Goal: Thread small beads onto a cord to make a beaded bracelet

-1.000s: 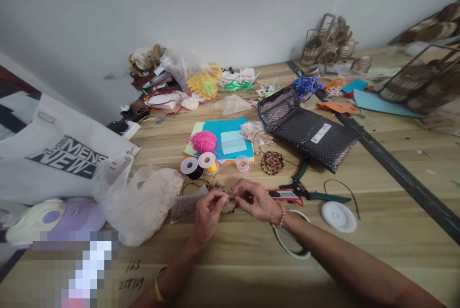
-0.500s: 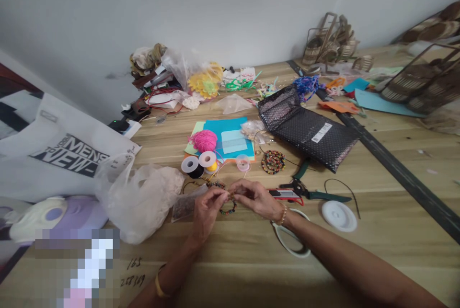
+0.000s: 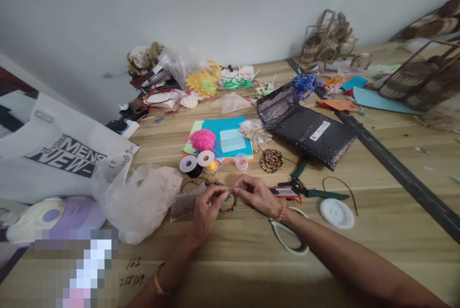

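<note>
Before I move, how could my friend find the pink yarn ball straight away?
On the wooden table, look past the left hand to the blue paper. The yarn ball rests at its left side, behind the black spool and yellow spool. Unlike them, it's bright pink and ball-shaped.

We see light-brown wood-grain tabletop [image 3: 230, 274], black handwritten digits [image 3: 132, 280] at near left; long dark-grey flat strip [image 3: 402, 181] running diagonally across right side; on wood, left to right, we note crumpled translucent plastic bag [image 3: 138, 207], white-flanged spool of black thread [image 3: 189, 166], coiled multicoloured bead strand [image 3: 272, 160], green-handled pliers [image 3: 325, 194], round white plastic disc [image 3: 337, 213]; behind pliers, black bubble-wrap mailer [image 3: 305, 128]
</note>
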Motion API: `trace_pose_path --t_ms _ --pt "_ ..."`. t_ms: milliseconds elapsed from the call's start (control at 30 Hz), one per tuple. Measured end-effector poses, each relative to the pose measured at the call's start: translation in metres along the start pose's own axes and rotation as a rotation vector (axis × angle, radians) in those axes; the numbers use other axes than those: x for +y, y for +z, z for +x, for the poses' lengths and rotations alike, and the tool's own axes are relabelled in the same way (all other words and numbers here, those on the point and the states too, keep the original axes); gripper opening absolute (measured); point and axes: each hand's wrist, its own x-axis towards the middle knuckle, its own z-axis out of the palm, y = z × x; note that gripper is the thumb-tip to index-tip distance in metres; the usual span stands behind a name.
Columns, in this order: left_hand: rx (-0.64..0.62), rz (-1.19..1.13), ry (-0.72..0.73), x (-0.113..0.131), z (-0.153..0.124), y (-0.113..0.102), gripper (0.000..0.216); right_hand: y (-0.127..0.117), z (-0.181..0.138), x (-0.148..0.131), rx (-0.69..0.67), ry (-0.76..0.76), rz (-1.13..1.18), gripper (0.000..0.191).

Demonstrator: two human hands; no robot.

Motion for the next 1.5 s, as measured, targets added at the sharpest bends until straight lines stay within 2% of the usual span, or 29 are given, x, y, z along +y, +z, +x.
trace_pose_path --t_ms 200,333,467,667,833,1000,1100,1267,1500 --pt "-0.158 0.451 0.262 -0.004 -0.007 -0.001 0.012 -0.001 0.001 0.001 0.074 -0.022 -0.111 0.022" --pt "-0.279 0.701 0.33 -0.005 -0.013 0.002 0.007 -0.001 0.001 -0.001 0.077 -0.021 -0.143 0.022" --pt "-0.351 0.712 0.374 -0.011 -0.013 -0.001 0.012 -0.001 0.001 0.001 0.085 -0.013 -0.153 0.023" --pt "-0.53 0.689 0.384 -0.011 -0.009 -0.02 0.019 -0.001 0.001 0.004 0.057 -0.063 -0.28 0.019" --pt "-0.495 0.679 0.361 -0.004 -0.002 -0.036 0.018 -0.001 0.0 0.004 0.061 -0.201 -0.48 0.014" --pt "-0.296 0.723 0.384 -0.008 0.004 -0.044 0.014 -0.001 -0.001 0.004 0.075 -0.219 -0.559 0.014" --pt "-0.203 0.719 0.401 -0.012 0.005 -0.041 0.01 0.0 -0.001 0.005 0.077 -0.205 -0.556 0.014" --pt "-0.209 0.721 0.392 -0.018 0.004 -0.027 0.003 0.001 -0.001 0.008 0.074 -0.172 -0.542 0.016" --pt "-0.146 0.714 0.352 -0.024 0.007 -0.021 0.007 0.0 -0.001 0.006 0.064 -0.143 -0.519 0.018"
